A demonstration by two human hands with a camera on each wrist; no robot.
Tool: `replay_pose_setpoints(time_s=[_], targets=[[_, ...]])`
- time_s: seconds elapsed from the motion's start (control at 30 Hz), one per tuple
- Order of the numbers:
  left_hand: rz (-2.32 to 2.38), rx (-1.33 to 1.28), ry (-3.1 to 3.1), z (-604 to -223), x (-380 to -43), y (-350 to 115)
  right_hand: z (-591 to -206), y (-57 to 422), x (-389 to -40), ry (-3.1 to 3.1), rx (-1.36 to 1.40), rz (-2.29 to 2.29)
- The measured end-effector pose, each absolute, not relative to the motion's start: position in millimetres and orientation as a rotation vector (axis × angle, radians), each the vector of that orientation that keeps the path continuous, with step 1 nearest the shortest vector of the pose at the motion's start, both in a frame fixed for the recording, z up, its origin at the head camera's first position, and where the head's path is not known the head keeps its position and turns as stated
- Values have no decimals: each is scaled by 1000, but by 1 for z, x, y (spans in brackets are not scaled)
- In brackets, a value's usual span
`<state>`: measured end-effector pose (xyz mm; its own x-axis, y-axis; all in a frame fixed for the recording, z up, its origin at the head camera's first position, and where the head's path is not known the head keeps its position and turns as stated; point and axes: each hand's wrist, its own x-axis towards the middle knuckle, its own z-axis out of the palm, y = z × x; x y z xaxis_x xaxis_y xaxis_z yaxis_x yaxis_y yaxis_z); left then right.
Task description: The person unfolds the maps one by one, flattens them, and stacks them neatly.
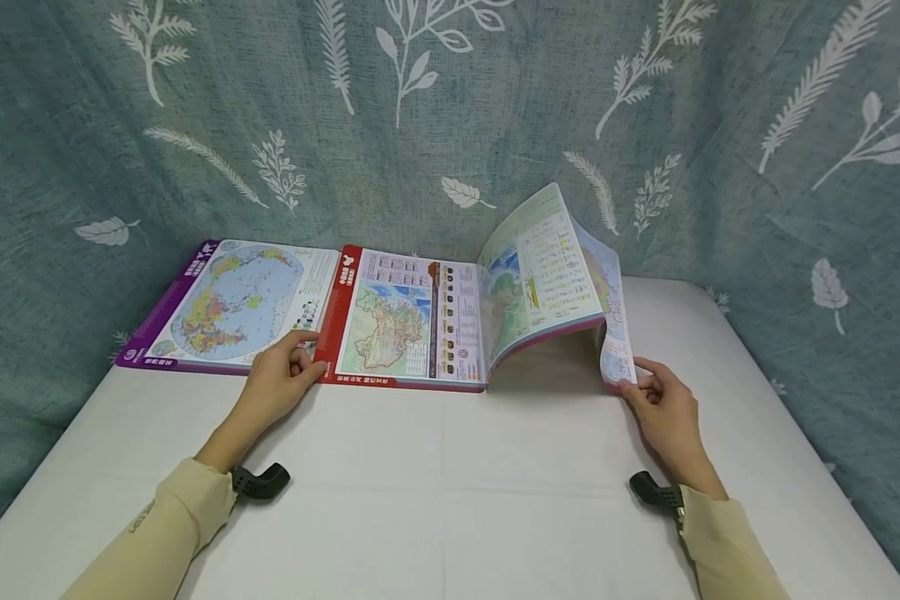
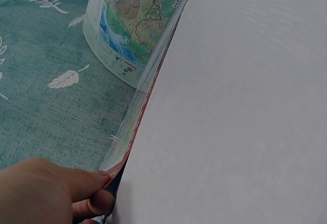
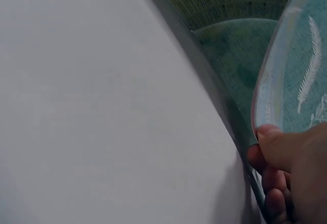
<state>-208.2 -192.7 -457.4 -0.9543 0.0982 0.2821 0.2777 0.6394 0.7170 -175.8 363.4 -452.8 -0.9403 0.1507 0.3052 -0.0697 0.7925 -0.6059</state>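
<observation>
A folding map of China (image 1: 393, 325) with a red left border lies along the back of the table. Its left panel is flat; the right panels (image 1: 551, 267) rise into a tent-like fold. At its lower left corner my left hand (image 1: 281, 375) pinches the red edge between thumb and fingers. The left wrist view shows that red edge (image 2: 137, 127) running away from the thumb. Over on the far right, my right hand (image 1: 666, 408) pinches the bottom corner of the outermost panel (image 1: 615, 350). That panel curves up from the thumb (image 3: 271, 132) in the right wrist view.
A purple-bordered world map (image 1: 236, 300) lies to the left, its right side against the red border. Behind the maps hangs a green leaf-patterned curtain (image 1: 450, 125). A white cloth covers the table (image 1: 442, 492) in front.
</observation>
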Motion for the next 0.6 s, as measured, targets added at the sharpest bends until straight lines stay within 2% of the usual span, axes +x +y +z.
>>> replay_pose_setpoints(time_s=[0.6], targets=[[-1212,-300,-2651,-458,-209,-193,-449,402,-168,-2678,-165,910]])
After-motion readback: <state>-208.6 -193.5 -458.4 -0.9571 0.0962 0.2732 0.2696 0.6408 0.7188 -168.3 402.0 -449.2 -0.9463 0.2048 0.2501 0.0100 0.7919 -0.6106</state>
